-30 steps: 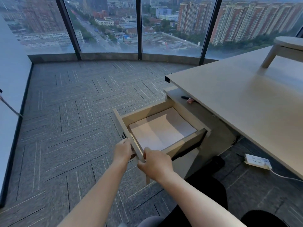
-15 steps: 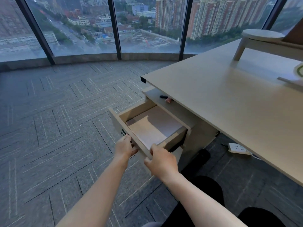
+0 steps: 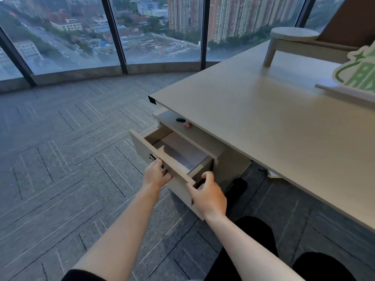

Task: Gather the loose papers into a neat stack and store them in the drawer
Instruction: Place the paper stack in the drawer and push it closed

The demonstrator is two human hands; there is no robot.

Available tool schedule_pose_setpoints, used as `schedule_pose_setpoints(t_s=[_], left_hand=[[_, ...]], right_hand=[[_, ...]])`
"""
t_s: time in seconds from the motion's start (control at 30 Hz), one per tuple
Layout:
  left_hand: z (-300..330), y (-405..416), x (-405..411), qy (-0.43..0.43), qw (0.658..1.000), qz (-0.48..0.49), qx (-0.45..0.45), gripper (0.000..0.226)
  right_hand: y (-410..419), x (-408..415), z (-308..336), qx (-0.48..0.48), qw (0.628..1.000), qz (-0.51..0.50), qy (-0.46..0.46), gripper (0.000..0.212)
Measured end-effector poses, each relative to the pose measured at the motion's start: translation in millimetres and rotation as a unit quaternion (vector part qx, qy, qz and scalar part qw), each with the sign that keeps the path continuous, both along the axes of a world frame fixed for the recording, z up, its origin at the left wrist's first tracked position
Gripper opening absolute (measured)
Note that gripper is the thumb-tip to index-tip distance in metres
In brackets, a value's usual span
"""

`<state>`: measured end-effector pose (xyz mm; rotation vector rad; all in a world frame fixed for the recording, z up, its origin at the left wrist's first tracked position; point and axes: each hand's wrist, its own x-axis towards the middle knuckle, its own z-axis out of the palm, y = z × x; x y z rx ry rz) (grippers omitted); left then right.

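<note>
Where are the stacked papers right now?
The papers lie in the half-open drawer, centre frame below the desk edge, just beyond both hands.

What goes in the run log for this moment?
drawer: partly open | papers: inside | left hand: on front | right hand: on corner

Floor-to-ceiling curved window wall point(image 3: 142, 33) ahead of me, dark mullions point(image 3: 113, 33) splitting the panes. Outside: high-rise blocks, low buildings, roads, hazy bluish daylight. Low grey sill band point(image 3: 101, 74) runs along the glass base. Floor is grey carpet tile point(image 3: 60, 159) laid in a herringbone pattern with light streaks. To my right, a big pale wood-tone desk top point(image 3: 263, 122) with a dark edge at the near corner. On it, far end: a small round-topped stool-like stand point(image 3: 294, 35); at the right edge a white-and-green sign point(image 3: 359, 74), partly cut off.
</note>
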<state>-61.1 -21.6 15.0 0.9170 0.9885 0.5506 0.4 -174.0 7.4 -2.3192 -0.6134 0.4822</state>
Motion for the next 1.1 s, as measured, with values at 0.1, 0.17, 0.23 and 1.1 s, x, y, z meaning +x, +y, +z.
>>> schedule_pose_setpoints(t_s=[0.1, 0.17, 0.23, 1.1], left_hand=[[-5, 3, 14, -0.013, 1.000, -0.006, -0.011, 0.037], [-6, 2, 24, -0.010, 1.000, -0.017, -0.007, 0.042], [-6, 0, 33, -0.008, 1.000, -0.019, -0.004, 0.045], [-1, -6, 103, -0.071, 0.991, -0.014, -0.111, 0.048]], right_hand=[[0, 11, -4, 0.040, 0.995, -0.055, 0.078, 0.083], [3, 18, -6, 0.061, 0.988, -0.074, 0.119, 0.093], [5, 25, -8, 0.075, 0.981, -0.092, 0.154, 0.096], [36, 82, -44, 0.118, 0.938, -0.266, 0.189, 0.056]])
